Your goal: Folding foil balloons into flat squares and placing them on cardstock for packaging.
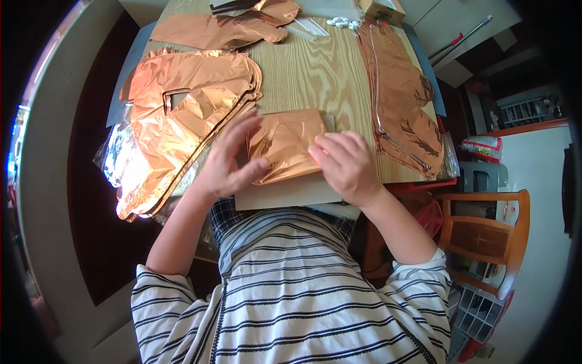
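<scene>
Wooden desk (315,73), near edge: left hand (227,161) and right hand (342,165) pressed flat, fingers apart, pinning a folded copper foil balloon (285,142) onto cardboard (285,194), probably squeezing air out.

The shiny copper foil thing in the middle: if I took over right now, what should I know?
Left hand: flat on the left edge of the folded rose-gold foil balloon, thumb across its lower edge.
Right hand: pressing its right side, fingers curled.
The balloon lies on a tan cardboard sheet on the wooden table.
Done: this balloon is folded into a flat rectangle.
Left: a stack of flat foil balloons beside the left hand, and more at the far edge and right side, all unfolded.
</scene>
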The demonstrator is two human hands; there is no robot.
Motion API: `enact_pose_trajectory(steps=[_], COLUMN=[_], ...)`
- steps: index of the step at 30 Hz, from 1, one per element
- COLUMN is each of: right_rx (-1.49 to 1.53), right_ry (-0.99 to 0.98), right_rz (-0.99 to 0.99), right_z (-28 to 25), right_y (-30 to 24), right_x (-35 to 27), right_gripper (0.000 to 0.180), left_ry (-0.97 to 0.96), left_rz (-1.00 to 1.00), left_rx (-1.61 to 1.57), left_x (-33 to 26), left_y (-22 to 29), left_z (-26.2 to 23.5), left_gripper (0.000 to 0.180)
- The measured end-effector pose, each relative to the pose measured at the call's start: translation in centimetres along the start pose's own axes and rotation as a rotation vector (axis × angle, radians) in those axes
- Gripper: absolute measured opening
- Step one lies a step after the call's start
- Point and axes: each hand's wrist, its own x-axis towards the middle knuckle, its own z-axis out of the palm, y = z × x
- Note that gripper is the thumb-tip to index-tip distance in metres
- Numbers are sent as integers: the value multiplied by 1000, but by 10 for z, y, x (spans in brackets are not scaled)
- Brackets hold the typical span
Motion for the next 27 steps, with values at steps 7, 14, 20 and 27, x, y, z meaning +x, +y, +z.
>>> enact_pose_trajectory(steps=[7,14,20,27], right_rx=[362,316,-133,-79], right_ry=[-54,-53,352,75], right_rz=[428,518,92,-173], right_z=[-30,-58,-119,-33], right_y=[49,112,84,35], right_x=[57,123,147,14], right_gripper=[16,14,15,22], left_ry=[40,-268,-223,-98], left_rz=[161,198,168,128], left_rx=[187,525,550,489], left_x=[-26,-30,-22,-24], left_y=[2,12,11,4], left_z=[-11,7,14,12], left_gripper=[65,89,96,73])
